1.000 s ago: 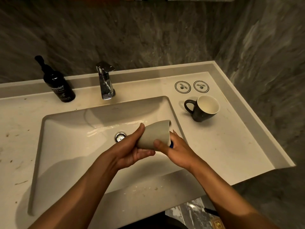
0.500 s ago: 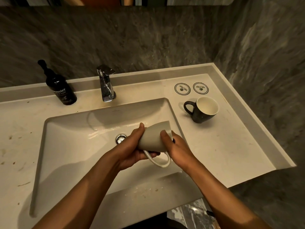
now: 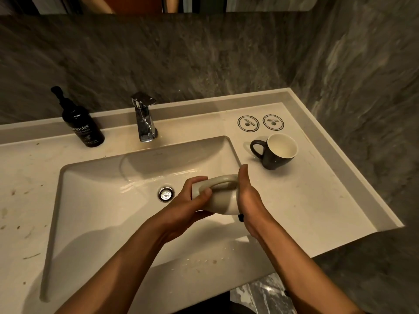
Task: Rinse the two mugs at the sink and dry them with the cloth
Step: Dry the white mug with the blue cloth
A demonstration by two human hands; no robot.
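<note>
You are holding the pale mug (image 3: 221,199) sideways over the sink's (image 3: 95,200) right edge, handle up, your left hand (image 3: 189,207) curling around its base while your right hand (image 3: 247,198) is pressing flat-fingered against its mouth; the dark mug (image 3: 275,155) is sitting upright near the counter's (image 3: 317,200) back-right corner.
</note>
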